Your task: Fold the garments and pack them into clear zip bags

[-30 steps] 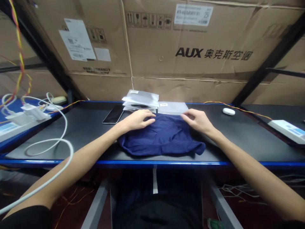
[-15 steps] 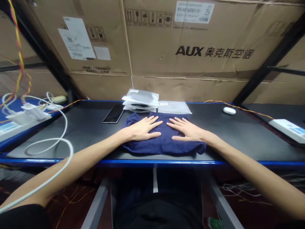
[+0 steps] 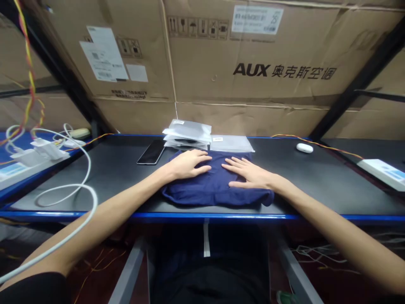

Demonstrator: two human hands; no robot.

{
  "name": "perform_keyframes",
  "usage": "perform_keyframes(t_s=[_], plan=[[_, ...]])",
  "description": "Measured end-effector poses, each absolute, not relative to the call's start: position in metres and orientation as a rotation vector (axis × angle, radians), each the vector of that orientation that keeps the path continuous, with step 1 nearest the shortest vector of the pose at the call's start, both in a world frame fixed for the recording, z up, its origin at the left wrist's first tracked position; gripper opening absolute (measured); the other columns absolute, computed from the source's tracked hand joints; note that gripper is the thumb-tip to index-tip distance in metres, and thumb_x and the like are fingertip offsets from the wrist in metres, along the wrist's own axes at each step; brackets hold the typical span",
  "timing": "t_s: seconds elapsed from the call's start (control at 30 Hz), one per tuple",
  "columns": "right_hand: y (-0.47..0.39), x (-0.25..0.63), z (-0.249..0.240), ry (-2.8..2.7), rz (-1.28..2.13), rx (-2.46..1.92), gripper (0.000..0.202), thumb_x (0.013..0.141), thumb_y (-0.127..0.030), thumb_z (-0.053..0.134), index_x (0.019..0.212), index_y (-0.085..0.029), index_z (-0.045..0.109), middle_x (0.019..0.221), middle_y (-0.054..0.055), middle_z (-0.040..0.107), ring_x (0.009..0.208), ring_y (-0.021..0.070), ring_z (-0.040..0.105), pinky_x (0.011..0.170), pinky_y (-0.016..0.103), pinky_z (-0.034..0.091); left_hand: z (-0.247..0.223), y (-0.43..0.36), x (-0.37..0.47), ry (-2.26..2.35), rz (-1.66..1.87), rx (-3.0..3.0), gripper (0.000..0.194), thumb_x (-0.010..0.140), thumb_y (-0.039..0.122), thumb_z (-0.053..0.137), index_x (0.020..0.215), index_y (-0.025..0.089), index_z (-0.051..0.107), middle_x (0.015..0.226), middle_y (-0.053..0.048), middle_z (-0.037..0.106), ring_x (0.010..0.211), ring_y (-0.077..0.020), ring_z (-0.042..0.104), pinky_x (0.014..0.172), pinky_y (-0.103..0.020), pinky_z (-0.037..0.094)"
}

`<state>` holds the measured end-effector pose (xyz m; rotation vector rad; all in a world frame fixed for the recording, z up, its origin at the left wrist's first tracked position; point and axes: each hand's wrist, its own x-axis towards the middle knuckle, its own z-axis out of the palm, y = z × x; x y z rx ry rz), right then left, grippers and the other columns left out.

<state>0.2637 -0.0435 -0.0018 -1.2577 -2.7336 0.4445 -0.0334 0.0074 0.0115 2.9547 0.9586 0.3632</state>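
Shifted my left hand (image 3: pixel 189 164) slightly farther up the navy cloth (image 3: pixel 217 181), fingers loosely extended; my right hand (image 3: pixel 249 172) lies flat on it, fingers spread.

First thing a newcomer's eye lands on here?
Probably the dark-blue cloth at the middle of the desk's front, with the left hand and right hand spread on it. Next, the brown cardboard filling the background, with big black "AUX" lettering right of centre. Then the white cable looping at left, crossing in front of the left forearm.
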Motion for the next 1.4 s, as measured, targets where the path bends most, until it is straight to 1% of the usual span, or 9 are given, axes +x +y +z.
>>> perform_keyframes(t_s=[0.13, 0.23, 0.37, 0.63, 0.77, 0.93, 1.1, 1.23, 1.4], plan=[[-0.044, 0.263, 0.0, -2.732, 0.446, -1.26, 0.085, 0.089, -0.074, 0.054, 0.159, -0.03, 0.033, 0.167, 0.008, 0.021, 0.155, 0.0374, 0.013, 0.124, 0.063, 0.01, 0.023, 0.034, -0.048, 1.083, 0.777, 3.027, 0.044, 0.094, 0.02, 0.047, 0.135, 0.017, 0.063, 0.145, -0.014, 0.058, 0.134, -0.0276, 0.053, 0.115, -0.046, 0.041], [-0.044, 0.262, 0.0, -2.749, 0.435, -1.275, 0.087, 0.09, -0.075, 0.051, 0.159, -0.027, 0.033, 0.168, 0.009, 0.021, 0.155, 0.0361, 0.012, 0.125, 0.061, 0.009, 0.031, 0.055, -0.065, 1.243, 0.879, 2.999, 0.05, 0.087, 0.015, 0.048, 0.134, 0.018, 0.063, 0.152, -0.013, 0.051, 0.141, -0.0304, 0.046, 0.119, -0.053, 0.036], [-0.044, 0.262, 0.001, -2.743, 0.435, -1.283, 0.086, 0.089, -0.076, 0.051, 0.159, -0.028, 0.034, 0.167, 0.009, 0.022, 0.155, 0.0355, 0.014, 0.125, 0.06, 0.011, 0.032, 0.075, -0.082, 1.414, 0.866, 2.993, 0.053, 0.084, 0.017, 0.051, 0.136, 0.019, 0.063, 0.155, -0.012, 0.047, 0.144, -0.0321, 0.042, 0.119, -0.053, 0.033], [-0.043, 0.262, 0.001, -2.716, 0.447, -1.256, 0.085, 0.088, -0.074, 0.055, 0.157, -0.027, 0.039, 0.166, 0.009, 0.025, 0.154, 0.0371, 0.017, 0.125, 0.061, 0.012, 0.025, 0.079, -0.078, 1.565, 0.964, 2.835, 0.044, 0.097, 0.033, 0.046, 0.136, 0.023, 0.065, 0.148, -0.008, 0.056, 0.135, -0.0257, 0.053, 0.115, -0.042, 0.041], [-0.043, 0.262, 0.003, -2.701, 0.475, -1.239, 0.083, 0.089, -0.072, 0.056, 0.157, -0.028, 0.04, 0.166, 0.009, 0.026, 0.154, 0.0367, 0.017, 0.125, 0.061, 0.012, 0.032, 0.072, -0.078, 1.706, 1.11, 2.668, 0.04, 0.1, 0.037, 0.045, 0.134, 0.032, 0.066, 0.142, 0.0, 0.063, 0.128, -0.0242, 0.06, 0.106, -0.039, 0.049], [-0.044, 0.265, 0.006, -2.668, 0.52, -1.225, 0.079, 0.09, -0.07, 0.057, 0.155, -0.027, 0.043, 0.166, 0.009, 0.029, 0.154, 0.0345, 0.019, 0.126, 0.058, 0.014, 0.047, 0.049, -0.069, 1.706, 1.318, 2.631, 0.04, 0.102, 0.037, 0.043, 0.136, 0.033, 0.064, 0.14, 0.001, 0.064, 0.125, -0.0243, 0.063, 0.103, -0.037, 0.05], [-0.041, 0.273, 0.005, -2.589, 0.487, -1.269, 0.07, 0.094, -0.065, 0.054, 0.149, -0.023, 0.052, 0.161, 0.01, 0.041, 0.151, 0.0314, 0.031, 0.123, 0.052, 0.027, 0.038, 0.006, -0.044, 1.387, 1.007, 3.033, 0.037, 0.102, 0.034, 0.046, 0.131, 0.031, 0.068, 0.138, -0.002, 0.066, 0.12, -0.0263, 0.066, 0.097, -0.038, 0.053], [-0.037, 0.28, 0.004, -2.531, 0.4, -1.339, 0.059, 0.094, -0.06, 0.055, 0.139, -0.023, 0.064, 0.158, 0.011, 0.045, 0.143, 0.0356, 0.045, 0.119, 0.053, 0.036, 0.018, -0.023, -0.023, 1.121, 0.653, 3.211, 0.035, 0.102, 0.033, 0.044, 0.125, 0.027, 0.07, 0.122, -0.007, 0.072, 0.106, -0.0242, 0.07, 0.082, -0.032, 0.056], [-0.035, 0.286, 0.008, -2.548, 0.362, -1.273, 0.05, 0.094, -0.056, 0.056, 0.133, -0.027, 0.068, 0.153, 0.003, 0.052, 0.142, 0.0341, 0.046, 0.118, 0.051, 0.038, 0.008, -0.03, -0.016, 1.065, 0.428, 3.228, 0.037, 0.101, 0.031, 0.045, 0.131, 0.028, 0.066, 0.13, -0.008, 0.068, 0.111, -0.0263, 0.067, 0.076, -0.032, 0.056]])
